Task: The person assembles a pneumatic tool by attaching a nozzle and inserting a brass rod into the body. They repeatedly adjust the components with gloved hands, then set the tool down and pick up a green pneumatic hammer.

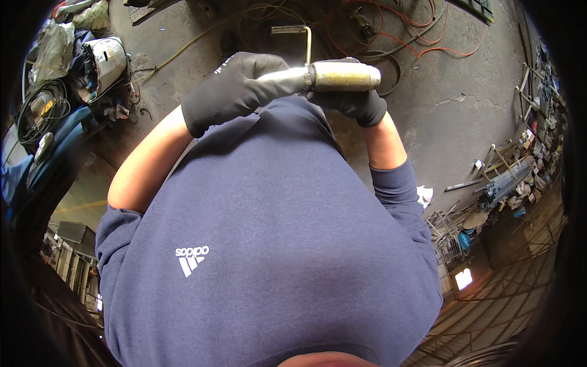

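Observation:
Both of my hands wear black knit gloves and are raised close together in front of my chest. They hold a cylindrical metal tool [345, 77] lying roughly level, with a worn yellowish barrel and a dark collar. A thin bent rod [307, 46] rises beside the collar and ends in a short crosswise bar. On the left, my left hand [235, 85] is closed around the tool's pale, silvery end. My right hand [351, 104] grips the yellowish barrel from below; the barrel hides most of its fingers. The tool's exact kind cannot be made out.
Orange hoses [422, 40] and a yellow hose [202, 37] trail over the concrete floor ahead. At the left are a coiled black cable [43, 113] and a white container [109, 61]. Metal bars [510, 180] and scrap are piled along the right.

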`<state>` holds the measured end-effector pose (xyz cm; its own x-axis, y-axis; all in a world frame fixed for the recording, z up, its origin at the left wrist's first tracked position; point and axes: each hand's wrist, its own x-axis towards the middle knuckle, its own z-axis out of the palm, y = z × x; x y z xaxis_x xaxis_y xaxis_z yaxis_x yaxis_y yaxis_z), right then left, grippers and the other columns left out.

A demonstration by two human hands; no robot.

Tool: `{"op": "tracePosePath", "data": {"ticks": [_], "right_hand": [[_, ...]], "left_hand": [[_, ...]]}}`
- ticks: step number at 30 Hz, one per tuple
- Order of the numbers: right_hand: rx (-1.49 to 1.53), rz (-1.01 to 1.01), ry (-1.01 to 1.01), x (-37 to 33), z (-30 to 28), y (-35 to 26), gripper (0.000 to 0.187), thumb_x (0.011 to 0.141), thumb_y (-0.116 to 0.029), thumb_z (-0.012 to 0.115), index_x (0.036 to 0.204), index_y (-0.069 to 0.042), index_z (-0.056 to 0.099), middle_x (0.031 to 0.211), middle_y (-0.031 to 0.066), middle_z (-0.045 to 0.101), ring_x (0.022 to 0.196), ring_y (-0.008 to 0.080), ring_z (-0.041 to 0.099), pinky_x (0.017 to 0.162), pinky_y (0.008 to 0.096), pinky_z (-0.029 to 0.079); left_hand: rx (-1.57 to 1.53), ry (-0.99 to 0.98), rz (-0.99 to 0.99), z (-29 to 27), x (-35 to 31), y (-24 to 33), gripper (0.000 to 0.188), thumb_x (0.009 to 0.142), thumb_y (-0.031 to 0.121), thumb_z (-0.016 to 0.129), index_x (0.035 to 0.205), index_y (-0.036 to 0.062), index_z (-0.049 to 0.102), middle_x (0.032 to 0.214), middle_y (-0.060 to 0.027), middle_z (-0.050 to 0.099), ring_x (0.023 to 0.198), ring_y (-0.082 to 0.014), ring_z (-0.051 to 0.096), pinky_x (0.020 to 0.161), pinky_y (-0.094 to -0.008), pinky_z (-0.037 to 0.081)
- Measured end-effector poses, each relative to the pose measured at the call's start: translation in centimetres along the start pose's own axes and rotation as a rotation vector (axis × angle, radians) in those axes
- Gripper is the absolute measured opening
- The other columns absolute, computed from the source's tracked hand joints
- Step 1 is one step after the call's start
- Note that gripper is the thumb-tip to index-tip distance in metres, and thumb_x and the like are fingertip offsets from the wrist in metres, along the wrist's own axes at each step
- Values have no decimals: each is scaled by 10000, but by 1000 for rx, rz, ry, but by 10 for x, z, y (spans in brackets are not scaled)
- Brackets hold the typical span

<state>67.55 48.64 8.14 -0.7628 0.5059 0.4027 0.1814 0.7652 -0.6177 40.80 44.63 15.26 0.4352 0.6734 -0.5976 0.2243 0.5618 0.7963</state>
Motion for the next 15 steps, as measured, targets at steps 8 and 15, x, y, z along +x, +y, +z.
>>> {"op": "tracePosePath", "data": {"ticks": [8,15], "right_hand": [[1043,875,-148,-10,5,-11,338,908,-99,779,1237,-55,714,1098,60,761,959,156,722,840,312,618],[1262,917,98,-11,3,-7,303,856,-79,846,1136,-32,740,904,57,766,795,129,711,721,288,593]], "left_hand": [[1115,501,667,13,15,-11,416,911,149,767,1299,75,634,969,-112,703,886,-303,722,682,-402,582],[109,172,466,3,17,7,400,990,278,773,1311,57,681,1179,-71,729,937,-185,699,857,-332,587]]}}
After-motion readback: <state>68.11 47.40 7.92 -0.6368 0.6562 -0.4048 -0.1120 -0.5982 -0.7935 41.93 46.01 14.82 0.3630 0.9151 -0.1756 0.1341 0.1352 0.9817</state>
